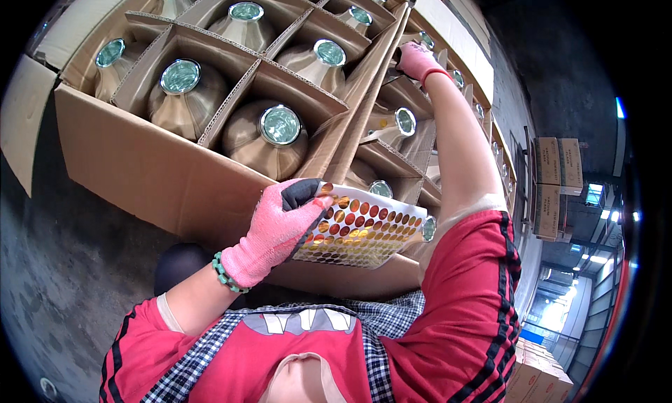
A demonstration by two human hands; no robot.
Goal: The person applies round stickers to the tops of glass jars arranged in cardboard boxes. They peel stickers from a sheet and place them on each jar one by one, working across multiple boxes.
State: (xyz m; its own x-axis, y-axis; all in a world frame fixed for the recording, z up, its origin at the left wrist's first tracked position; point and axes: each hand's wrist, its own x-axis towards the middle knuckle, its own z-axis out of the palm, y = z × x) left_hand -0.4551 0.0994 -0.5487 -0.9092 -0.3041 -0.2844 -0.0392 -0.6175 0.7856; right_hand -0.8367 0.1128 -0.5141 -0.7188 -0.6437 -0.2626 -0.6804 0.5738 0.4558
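Note:
My left hand (pixel 280 224), in a pink glove with dark fingertips, pinches the upper left corner of a white sheet of round gold and orange stickers (pixel 360 224). The sheet tilts in front of the cartons, its shiny dots in rows. My right hand (pixel 422 60), also gloved in pink, reaches far forward into the right-hand carton. It is beside a flask liner (pixel 425 40) with a pale green mouth; its bent fingers are mostly hidden, so what they touch does not show. Nearer stands another silvery glass liner (pixel 404 121) in its compartment.
A large open carton (pixel 140 158) on the left holds several upright flask liners (pixel 278 125) between cardboard dividers (pixel 231 98). Its flap (pixel 28 116) sticks out at the left. Stacked brown boxes (pixel 556 186) stand farther right, with more boxes (pixel 539 375) at the lower right.

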